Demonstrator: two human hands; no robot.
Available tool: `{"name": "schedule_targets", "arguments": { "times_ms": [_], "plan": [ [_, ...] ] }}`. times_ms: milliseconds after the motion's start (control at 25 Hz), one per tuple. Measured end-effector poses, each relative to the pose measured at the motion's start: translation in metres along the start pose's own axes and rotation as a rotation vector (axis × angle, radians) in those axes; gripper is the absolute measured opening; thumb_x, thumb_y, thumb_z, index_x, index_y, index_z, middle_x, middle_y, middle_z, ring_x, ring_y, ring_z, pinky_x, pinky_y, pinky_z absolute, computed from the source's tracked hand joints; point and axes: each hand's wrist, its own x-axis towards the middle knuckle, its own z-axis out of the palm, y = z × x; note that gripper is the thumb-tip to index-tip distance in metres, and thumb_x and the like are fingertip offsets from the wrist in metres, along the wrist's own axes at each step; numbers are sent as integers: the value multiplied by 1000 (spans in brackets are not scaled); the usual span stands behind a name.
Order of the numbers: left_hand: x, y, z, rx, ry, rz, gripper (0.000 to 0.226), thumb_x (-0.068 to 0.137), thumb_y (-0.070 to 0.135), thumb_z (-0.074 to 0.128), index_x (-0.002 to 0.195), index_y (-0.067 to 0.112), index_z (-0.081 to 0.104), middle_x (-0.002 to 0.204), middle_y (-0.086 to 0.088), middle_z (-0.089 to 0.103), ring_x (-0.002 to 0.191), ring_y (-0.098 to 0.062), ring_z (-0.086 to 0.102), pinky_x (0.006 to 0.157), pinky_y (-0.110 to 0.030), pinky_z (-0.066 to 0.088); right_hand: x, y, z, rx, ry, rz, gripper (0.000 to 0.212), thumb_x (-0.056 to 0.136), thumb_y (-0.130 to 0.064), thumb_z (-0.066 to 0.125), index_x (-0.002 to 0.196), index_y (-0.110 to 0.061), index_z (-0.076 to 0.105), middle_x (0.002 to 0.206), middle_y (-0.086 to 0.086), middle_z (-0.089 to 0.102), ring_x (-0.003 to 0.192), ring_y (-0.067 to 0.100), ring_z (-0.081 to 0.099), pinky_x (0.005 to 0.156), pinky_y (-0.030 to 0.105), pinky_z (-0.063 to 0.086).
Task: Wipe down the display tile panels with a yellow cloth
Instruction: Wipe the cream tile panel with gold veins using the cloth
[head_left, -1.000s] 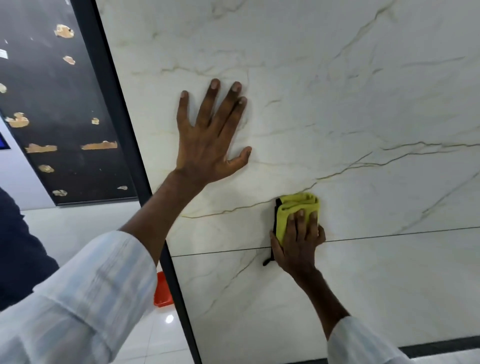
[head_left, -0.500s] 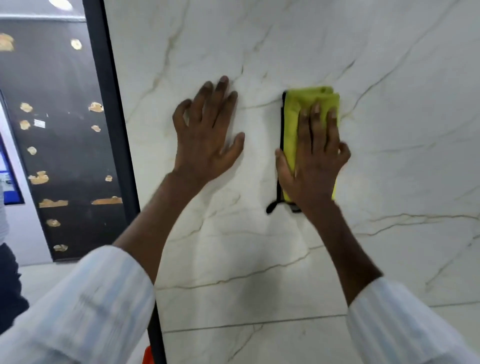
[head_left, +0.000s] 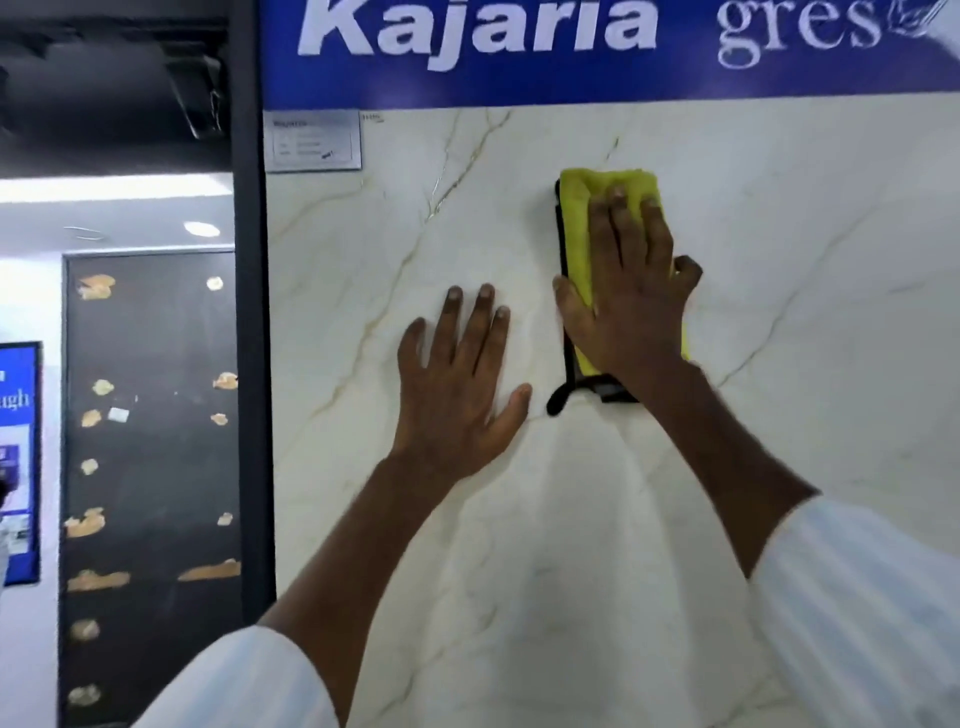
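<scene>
My right hand (head_left: 631, 306) presses the folded yellow cloth (head_left: 584, 218) flat, fingers straight, high on the white marble tile panel (head_left: 789, 374). My left hand (head_left: 457, 400) lies spread on the panel just beside it. The blue sign (head_left: 519, 83) above reads "Kajaria gres"; the small label (head_left: 316, 140) is too blurred to read.

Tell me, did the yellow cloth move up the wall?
Yes. The yellow cloth climbed the marble panel, from just above the tile joint to near the blue sign.
</scene>
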Motion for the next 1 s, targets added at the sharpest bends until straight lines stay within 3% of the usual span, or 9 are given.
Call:
{"name": "schedule_targets", "arguments": {
  "times_ms": [240, 400, 560, 720, 840, 1000],
  "plan": [
    [8, 13, -7, -88, 53, -27, 72, 96, 56, 48, 157, 16, 45, 171, -10, 25, 157, -31, 29, 115, -58, 25, -70, -4, -8, 17, -9, -41, 75, 97, -53, 49, 159, -12, 38, 169, 11, 32, 154, 36, 32, 92, 55, 40],
    [6, 24, 2, -52, 22, 39, 72, 98, 56, 46, 157, 15, 45, 171, -6, 27, 158, -35, 23, 118, -67, 20, 52, -1, 11, 39, -11, -52, 76, 95, -54, 44, 157, -10, 42, 164, 13, 39, 150, 39, 38, 91, 62, 43],
    [2, 20, 3, -81, 41, 16, 71, 98, 55, 45, 157, 14, 45, 171, -7, 27, 158, -35, 22, 119, -67, 19, 142, 18, 20, 89, -112, 10, 79, 96, -58, 33, 162, -14, 31, 170, 7, 27, 157, 34, 24, 101, 62, 38],
    [3, 27, 0, -98, 76, 43, 70, 96, 51, 49, 155, 13, 49, 170, -11, 28, 157, -34, 27, 118, -66, 26, 81, 54, 15, 10, 38, 16, 74, 100, -56, 39, 159, -11, 39, 167, 10, 36, 152, 35, 35, 89, 56, 45],
    [4, 42, 2, -87, 62, 27, 69, 96, 53, 50, 155, 16, 49, 170, -12, 28, 156, -34, 29, 119, -62, 25, 1, 68, 11, 9, 32, -44, 73, 101, -54, 41, 160, -11, 37, 168, 12, 32, 154, 37, 33, 88, 53, 42],
    [1, 44, 8, -50, 58, 23, 69, 98, 53, 47, 157, 16, 46, 170, -11, 27, 157, -34, 27, 120, -63, 25, 77, 61, 17, 13, 4, -126, 74, 98, -54, 41, 158, -11, 40, 166, 11, 37, 152, 37, 35, 89, 57, 46]
  ]
}}
